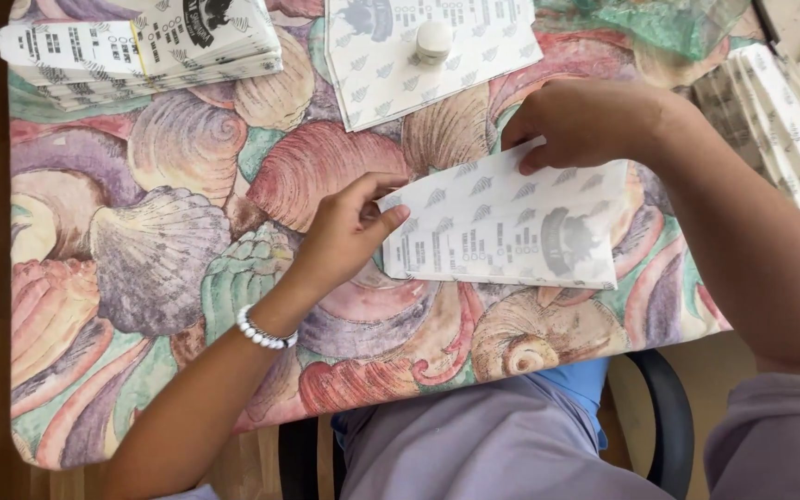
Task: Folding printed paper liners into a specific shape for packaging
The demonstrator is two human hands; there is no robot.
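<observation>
Left hand has its thumb and fingertips pinched on the left end of a white printed paper bag, right at the corner where the edge lifts a bit off the table. Right hand is curled over the bag's top edge, fingers pressing down on it near the upper middle; I can't really tell if anything is tucked under that palm, the knuckles hide it. So the bag lies flat between the two hands, long side running left to right, bottom edge pointing toward the person's lap.

It's sitting on a seashell-pattern tablecloth, near the front edge of the table. There's open cloth to the left of the left hand and a fair strip below the bag before the table edge drops off.

Further out: a stack of the same bags at the top left corner, another flat sheet at the top centre with a small white round cap resting on it, and more bags fanned out along the right side, just past the right forearm.
</observation>
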